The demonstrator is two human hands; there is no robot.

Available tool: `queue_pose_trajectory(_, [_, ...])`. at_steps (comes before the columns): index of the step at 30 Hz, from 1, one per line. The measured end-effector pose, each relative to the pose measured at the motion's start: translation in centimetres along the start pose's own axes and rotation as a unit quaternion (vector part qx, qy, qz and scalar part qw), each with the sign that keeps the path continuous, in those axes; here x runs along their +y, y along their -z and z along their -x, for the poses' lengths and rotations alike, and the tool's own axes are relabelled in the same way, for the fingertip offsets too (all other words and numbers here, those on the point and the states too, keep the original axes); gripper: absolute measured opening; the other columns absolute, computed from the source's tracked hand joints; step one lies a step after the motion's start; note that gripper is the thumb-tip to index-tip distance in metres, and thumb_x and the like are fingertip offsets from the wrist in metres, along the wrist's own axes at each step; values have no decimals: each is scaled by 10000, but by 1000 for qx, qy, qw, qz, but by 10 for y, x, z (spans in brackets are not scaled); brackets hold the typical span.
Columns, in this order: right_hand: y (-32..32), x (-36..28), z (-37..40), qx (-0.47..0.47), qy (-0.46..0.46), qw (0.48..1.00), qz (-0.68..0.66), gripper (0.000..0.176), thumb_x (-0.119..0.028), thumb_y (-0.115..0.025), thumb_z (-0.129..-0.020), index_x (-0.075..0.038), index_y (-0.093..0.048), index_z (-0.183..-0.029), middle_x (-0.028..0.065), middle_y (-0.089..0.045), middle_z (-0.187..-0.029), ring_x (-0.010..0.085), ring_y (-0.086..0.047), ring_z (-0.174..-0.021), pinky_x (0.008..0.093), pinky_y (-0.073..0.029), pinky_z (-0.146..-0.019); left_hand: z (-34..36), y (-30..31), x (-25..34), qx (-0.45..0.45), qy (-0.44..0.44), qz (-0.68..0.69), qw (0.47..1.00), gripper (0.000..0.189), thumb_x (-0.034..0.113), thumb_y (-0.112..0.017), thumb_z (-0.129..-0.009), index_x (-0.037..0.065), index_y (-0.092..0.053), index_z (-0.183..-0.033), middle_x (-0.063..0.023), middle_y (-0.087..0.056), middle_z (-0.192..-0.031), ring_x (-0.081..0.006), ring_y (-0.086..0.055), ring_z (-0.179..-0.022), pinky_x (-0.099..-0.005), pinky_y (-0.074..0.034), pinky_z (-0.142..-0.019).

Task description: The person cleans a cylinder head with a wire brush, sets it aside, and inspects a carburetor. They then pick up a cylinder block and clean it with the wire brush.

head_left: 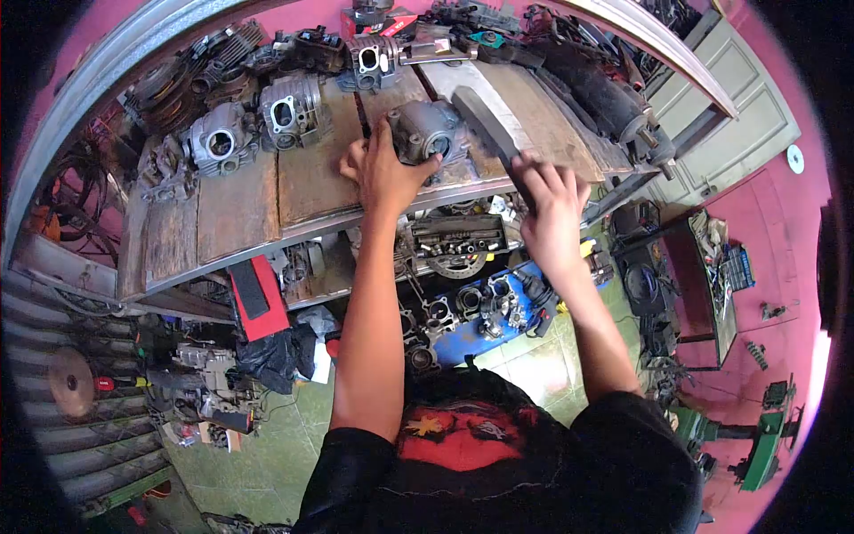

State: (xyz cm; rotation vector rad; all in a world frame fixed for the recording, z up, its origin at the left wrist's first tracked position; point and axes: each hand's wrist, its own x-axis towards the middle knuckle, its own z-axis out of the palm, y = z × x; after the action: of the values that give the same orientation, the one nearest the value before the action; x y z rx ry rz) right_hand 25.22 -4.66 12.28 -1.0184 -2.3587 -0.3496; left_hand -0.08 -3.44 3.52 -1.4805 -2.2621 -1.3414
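Observation:
A grey metal cylinder head (425, 123) sits on the wooden plank bench (316, 173), its round port facing me. My left hand (389, 169) grips it from the near left side, thumb by the port and fingers up along its left side. In my right hand (549, 200) is a long flat grey tool (485, 117), its near end wrapped by my fingers. The tool slants away to the upper left, its far end close beside the right side of the cylinder head. Its exact kind I cannot tell.
More cylinder heads (292, 113) stand along the bench to the left and back. A dark exhaust muffler (609, 102) lies at the right. Below the front edge are a tray of small parts (458, 238) and a blue surface (454, 340) bearing engine parts.

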Motion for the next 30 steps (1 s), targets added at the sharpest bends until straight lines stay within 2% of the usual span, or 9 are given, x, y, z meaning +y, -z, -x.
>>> queue_pose_trajectory(3, [-18,-5,-9,29,-13,1000,-1,821,68,-722,-587,-124,-672,-1383,73,-659,-1319,321,-577,-1160,505,-377,-1053,-1,0,-2,-7,-7,2,1000,1118,578,-898,-666,15,-496,-1545,-145,-613,-1487,-371,-478,-1327,-619,-200,-1182])
queue_pose_trajectory(6, [-53,-13,-56,67,-18,997,-15,710,10,-734,-647,-125,-687,-1343,53,-671,-1310,316,-585,-1145,496,-392,-1032,-2,-2,-1,-12,-9,1,1000,1126,582,-897,-661,7,-496,-1543,-158,-623,-1465,-375,-477,-1328,-616,-207,-1172])
queue_pose_trajectory(8, [-71,-20,-68,104,-1,994,-23,623,-39,-714,-717,-123,-691,-1334,46,-677,-1309,311,-587,-1142,483,-401,-1026,-3,2,1,-47,17,-1,999,1139,617,-885,-701,4,-471,-1568,-183,-631,-1457,-387,-444,-1385,-566,-195,-1193])
queue_pose_trajectory(13, [-87,-24,15,121,-27,992,-39,782,36,-657,-669,-115,-646,-1436,75,-631,-1429,331,-563,-1177,517,-381,-1040,-2,-5,-6,-18,-4,-25,1000,1124,588,-884,-667,3,-492,-1542,-171,-636,-1436,-382,-472,-1337,-623,-210,-1165])
queue_pose_trajectory(17, [-111,-30,56,163,-60,983,-68,788,41,-655,-684,-116,-632,-1456,71,-632,-1431,326,-563,-1171,519,-379,-1037,-2,-3,-8,-33,-5,-10,999,1140,599,-878,-670,-1,-479,-1553,-174,-631,-1448,-385,-470,-1340,-631,-194,-1178])
queue_pose_trajectory(21, [-112,-35,-4,188,-115,973,-71,715,50,-617,-720,-107,-662,-1415,86,-660,-1411,337,-577,-1138,498,-381,-1012,-1,-8,-12,-27,-11,-19,999,1126,602,-871,-682,1,-484,-1552,-177,-627,-1457,-386,-466,-1350,-643,-187,-1181])
queue_pose_trajectory(24, [-107,-31,-35,193,-106,972,-77,704,36,-605,-733,-107,-656,-1421,86,-653,-1429,329,-572,-1140,500,-379,-1010,-3,-4,-10,-35,-12,-31,999,1145,629,-860,-698,-26,-478,-1556,-188,-617,-1472,-390,-459,-1361,-624,-198,-1190])
queue_pose_trajectory(27, [-141,-26,14,204,-87,972,-79,784,36,-659,-724,-143,-617,-1486,53,-620,-1475,326,-562,-1182,495,-378,-1015,-2,-4,-10,-34,-17,-40,998,1162,644,-856,-702,-45,-469,-1555,-192,-615,-1475,-394,-455,-1364,-616,-188,-1199])
queue_pose_trajectory(30, [-165,-43,81,239,-112,956,-125,753,40,-647,-738,-125,-630,-1473,96,-591,-1538,327,-555,-1186,493,-380,-1003,-2,-6,-13,-42,-9,-11,999,1147,651,-846,-718,-34,-472,-1558,-191,-616,-1472,-398,-446,-1378,-623,-171,-1206])
